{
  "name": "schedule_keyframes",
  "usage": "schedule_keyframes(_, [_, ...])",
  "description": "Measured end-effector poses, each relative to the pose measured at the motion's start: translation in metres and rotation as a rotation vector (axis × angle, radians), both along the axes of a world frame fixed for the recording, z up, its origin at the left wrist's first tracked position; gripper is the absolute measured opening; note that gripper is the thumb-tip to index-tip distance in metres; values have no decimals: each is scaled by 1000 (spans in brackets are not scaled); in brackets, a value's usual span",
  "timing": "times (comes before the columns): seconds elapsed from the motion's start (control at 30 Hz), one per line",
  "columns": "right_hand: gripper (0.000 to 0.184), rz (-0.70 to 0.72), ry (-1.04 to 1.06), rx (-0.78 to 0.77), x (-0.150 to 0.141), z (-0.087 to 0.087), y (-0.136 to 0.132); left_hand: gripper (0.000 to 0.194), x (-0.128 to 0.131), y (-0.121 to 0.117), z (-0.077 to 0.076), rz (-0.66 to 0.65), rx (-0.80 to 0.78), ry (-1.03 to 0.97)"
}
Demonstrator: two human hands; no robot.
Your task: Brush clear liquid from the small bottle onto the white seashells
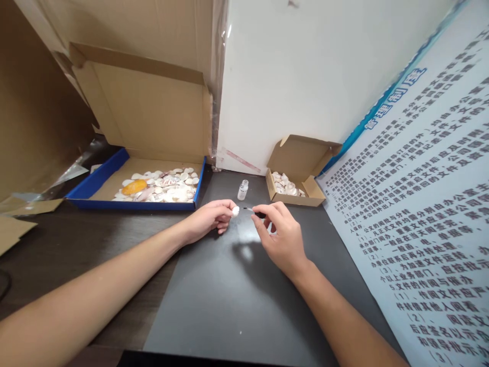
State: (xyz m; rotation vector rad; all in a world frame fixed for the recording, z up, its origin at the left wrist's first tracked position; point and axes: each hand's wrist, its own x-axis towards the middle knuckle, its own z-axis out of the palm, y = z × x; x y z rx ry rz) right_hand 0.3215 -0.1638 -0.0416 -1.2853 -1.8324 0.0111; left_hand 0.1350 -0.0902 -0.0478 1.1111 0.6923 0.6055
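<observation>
Between thumb and fingertips, my left hand [212, 218] pinches a small white ribbed seashell [236, 210]. Facing it from the right, my right hand [280, 232] grips a black cap with a thin applicator brush [260, 214], whose tip points left at the shell. A narrow gap seems to separate tip and shell. Just behind both hands a small clear glass bottle [242, 191] with a pale label stands upright without a cap. My right hand's shadow falls on the dark grey mat [214, 300] below.
At the back left, an open blue-edged cardboard box [133, 205] holds many shells [168, 187] and one orange shell [134, 187]. A smaller open cardboard box [298, 200] with white shells stands at the back right. A white board [305, 76] and a printed poster [412, 204] wall off the back and right.
</observation>
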Motion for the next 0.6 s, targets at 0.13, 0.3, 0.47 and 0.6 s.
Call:
schedule_keyframes(0.13, [13, 110, 48, 36, -1, 2, -2, 15, 0, 0, -1, 8, 0, 3])
schedule_keyframes(0.3, [12, 28, -40, -16, -2, 3, -4, 13, 0, 0, 0, 25, -24, -15])
schedule_keyframes(0.47, [15, 55, -81, 39, -3, 4, -6, 11, 1, -3, 2, 52, -44, -28])
schedule_keyframes(0.6, [17, 9, -169, 78, -5, 2, -6, 11, 3, -3, 1, 106, -83, -55])
